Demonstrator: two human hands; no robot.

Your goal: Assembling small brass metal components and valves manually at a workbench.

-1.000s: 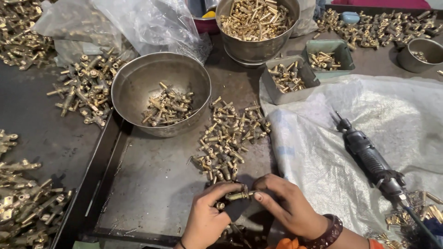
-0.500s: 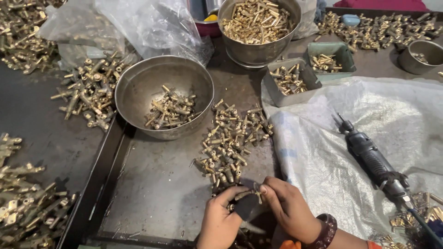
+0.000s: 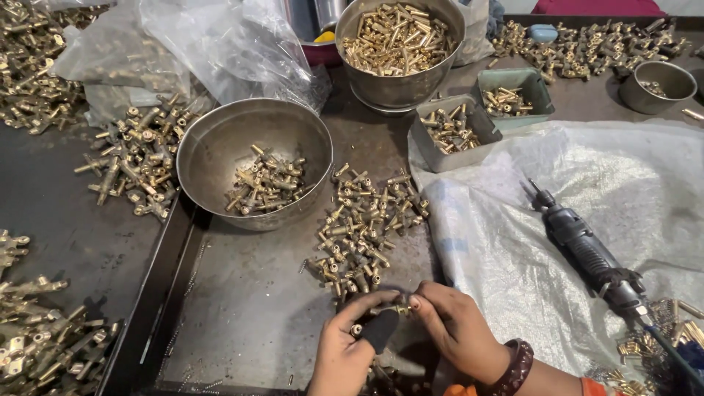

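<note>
Both my hands are down at the near edge of the tray. Left hand and right hand are pinched together on one small brass fitting, fingertips meeting over it. Loose pile sits just above them, bowl further back, grinder on plastic to the right.
</note>
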